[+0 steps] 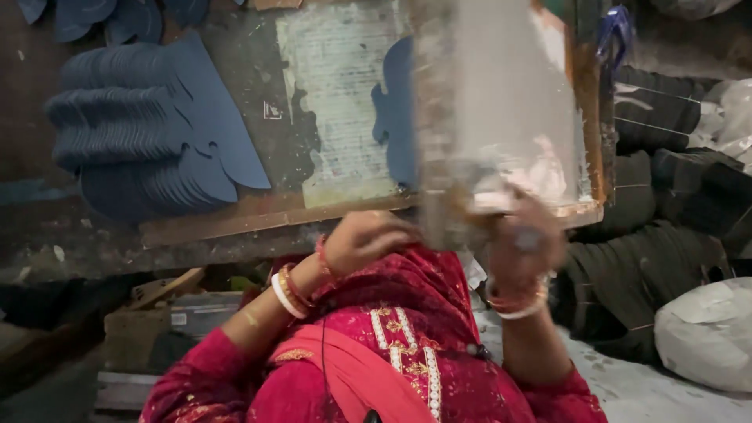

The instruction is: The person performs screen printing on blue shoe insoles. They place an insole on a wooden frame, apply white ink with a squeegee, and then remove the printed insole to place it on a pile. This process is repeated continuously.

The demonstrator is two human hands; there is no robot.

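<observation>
Both hands, left [364, 239] and right [523, 247], grip the wooden-framed screen [509, 110] at the table's [94, 235] near edge, beside stacked blue cutouts [149, 125].

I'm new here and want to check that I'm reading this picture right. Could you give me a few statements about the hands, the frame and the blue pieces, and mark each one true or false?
1. Both hands hold a wooden frame by its lower edge. True: the left hand and the right hand both grip it there.
2. The frame lies flat on the board. False: it is tilted up off the board.
3. A blue piece shows on the board beside the frame. True.
4. The stacked blue pieces sit to the right of the frame. False: they are fanned out to its left.
5. The wrists are bare. False: both wear bangles.
</observation>
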